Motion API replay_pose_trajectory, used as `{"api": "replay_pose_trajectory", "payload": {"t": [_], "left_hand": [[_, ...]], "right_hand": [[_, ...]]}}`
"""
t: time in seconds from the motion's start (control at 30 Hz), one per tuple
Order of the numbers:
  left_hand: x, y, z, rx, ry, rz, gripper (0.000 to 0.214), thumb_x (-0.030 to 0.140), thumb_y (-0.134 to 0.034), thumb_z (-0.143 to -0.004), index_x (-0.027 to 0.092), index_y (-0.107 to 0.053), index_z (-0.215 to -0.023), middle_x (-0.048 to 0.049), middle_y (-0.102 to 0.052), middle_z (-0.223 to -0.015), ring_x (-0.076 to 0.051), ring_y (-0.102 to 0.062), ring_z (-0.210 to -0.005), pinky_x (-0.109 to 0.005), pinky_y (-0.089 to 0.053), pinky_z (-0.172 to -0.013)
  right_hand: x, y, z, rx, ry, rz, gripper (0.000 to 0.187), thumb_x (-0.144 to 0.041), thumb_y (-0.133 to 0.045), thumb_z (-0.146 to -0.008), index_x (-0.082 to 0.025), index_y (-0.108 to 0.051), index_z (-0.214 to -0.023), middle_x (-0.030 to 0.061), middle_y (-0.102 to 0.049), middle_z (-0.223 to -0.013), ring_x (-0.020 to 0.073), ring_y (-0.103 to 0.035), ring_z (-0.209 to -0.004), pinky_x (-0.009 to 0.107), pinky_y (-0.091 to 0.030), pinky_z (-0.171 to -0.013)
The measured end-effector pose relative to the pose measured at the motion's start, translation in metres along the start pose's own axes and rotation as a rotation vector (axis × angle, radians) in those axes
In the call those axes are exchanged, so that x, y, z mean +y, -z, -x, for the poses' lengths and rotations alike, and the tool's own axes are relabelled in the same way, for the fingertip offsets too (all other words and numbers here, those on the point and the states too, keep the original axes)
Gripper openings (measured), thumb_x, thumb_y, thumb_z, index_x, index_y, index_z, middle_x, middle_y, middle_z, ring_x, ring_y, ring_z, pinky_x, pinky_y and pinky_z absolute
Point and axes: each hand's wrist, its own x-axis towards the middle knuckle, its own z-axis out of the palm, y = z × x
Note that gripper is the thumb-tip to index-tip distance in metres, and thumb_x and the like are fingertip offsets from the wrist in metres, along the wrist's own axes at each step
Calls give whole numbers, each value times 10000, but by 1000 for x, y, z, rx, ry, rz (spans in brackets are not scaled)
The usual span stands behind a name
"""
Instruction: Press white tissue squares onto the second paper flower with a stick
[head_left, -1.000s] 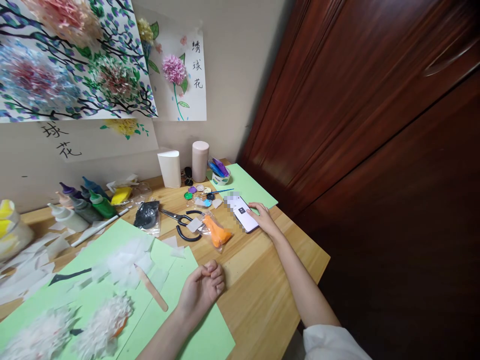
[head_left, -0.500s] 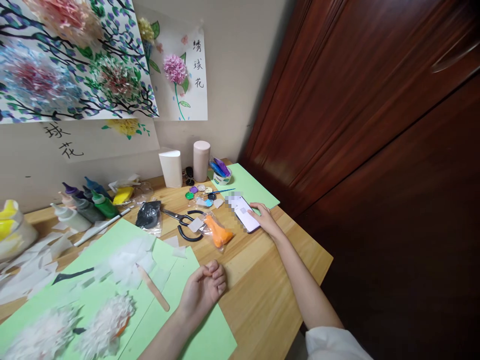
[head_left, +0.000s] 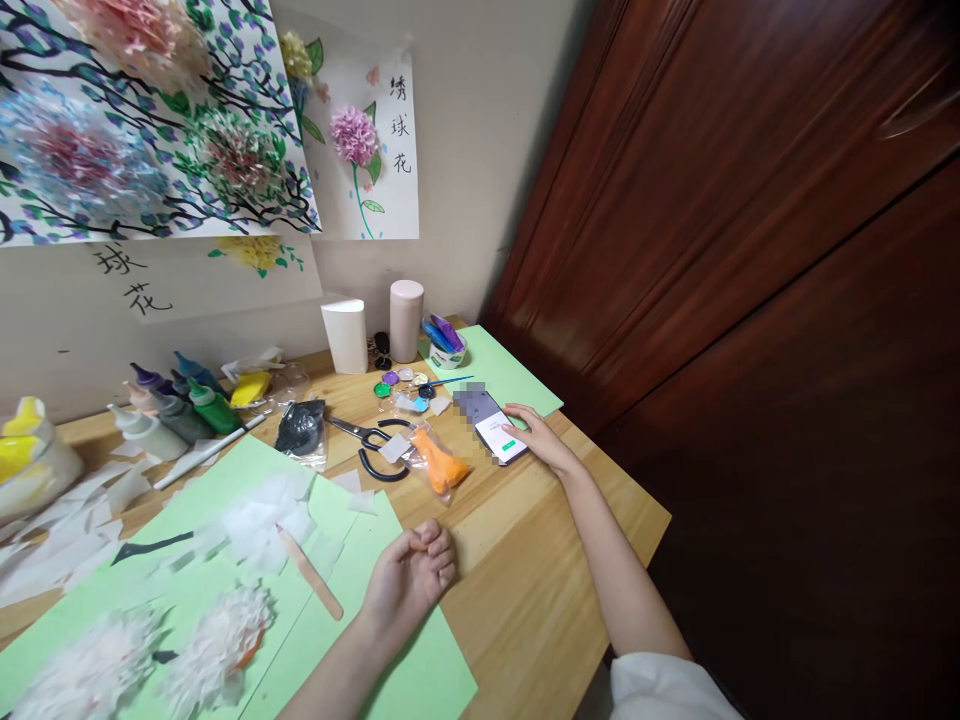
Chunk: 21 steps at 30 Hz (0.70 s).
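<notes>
On the table's right part lies a smartphone (head_left: pixel 498 432) with its screen lit, showing a white panel with a green button. My right hand (head_left: pixel 541 440) reaches over its right edge, fingers stretched out and the tips at the screen; it does not grip the phone. My left hand (head_left: pixel 414 575) rests palm up on the edge of a light green sheet (head_left: pixel 379 655), its fingers curled closed with nothing visible in them. Left of it on the sheet are a wooden craft stick (head_left: pixel 311 574), white tissue pieces (head_left: pixel 262 525) and fluffy white paper flowers (head_left: pixel 217 650).
Black-handled scissors (head_left: pixel 367 440), a bag of orange clay (head_left: pixel 439 462) and a black packet (head_left: pixel 300 432) lie mid-table. Behind stand paint bottles (head_left: pixel 214 407), a white cup (head_left: pixel 345 335) and a pink canister (head_left: pixel 406 320). A dark wooden cabinet (head_left: pixel 750 300) borders the right side.
The phone screen has changed from mostly white to a dimmed page with a white panel and green button. My right thumb has lifted or shifted slightly; my left hand stays put.
</notes>
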Motion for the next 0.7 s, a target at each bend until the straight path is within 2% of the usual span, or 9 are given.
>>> {"api": "replay_pose_trajectory", "payload": {"t": [0.13, 0.23, 0.43, 0.57, 0.7], "left_hand": [[0, -1, 1, 3, -5, -11, 140, 44, -468, -681, 141, -387, -619, 16, -305, -630, -86, -310, -547, -193, -298, -534], [0, -1, 1, 3, -8, -16, 136, 42, -465, -682, 140, -390, -624, 16, -302, -635, -84, -316, -552, -190, -300, -536], [0, -2, 1, 15, -4, -24, 143, 37, -460, -686, 141, -382, -626, 20, -290, -636, -81, -317, -551, -188, -305, -538], [0, -3, 1, 15, -8, -31, 147, 37, -459, -683, 144, -376, -628, 21, -288, -639, -81, -317, -552, -186, -305, -537], [0, -4, 2, 26, -10, -42, 158, 46, -472, -681, 148, -365, -623, 21, -286, -636, -82, -310, -551, -185, -305, -535]], "right_hand": [[-4, 14, 6, -147, -6, -53, 486, -447, -675, -717, -284, -586, -1166, 42, -416, -1389, 231, -346, -1314, 396, -235, -1113], [-7, 18, 8, -184, -8, -70, 535, -436, -697, -698, -287, -567, -1195, 48, -377, -1419, 230, -323, -1332, 402, -208, -1125], [-7, 17, 8, -149, 9, -77, 520, -418, -720, -676, -283, -598, -1163, 55, -429, -1384, 241, -359, -1311, 417, -233, -1117], [-4, 10, 3, -68, -21, -133, 378, -443, -633, -753, -267, -640, -1087, 57, -492, -1329, 230, -432, -1259, 405, -321, -1068], [1, 0, -1, -5, -27, -155, 378, -452, -582, -785, -245, -625, -1099, 67, -540, -1286, 225, -491, -1203, 387, -403, -1002]]}}
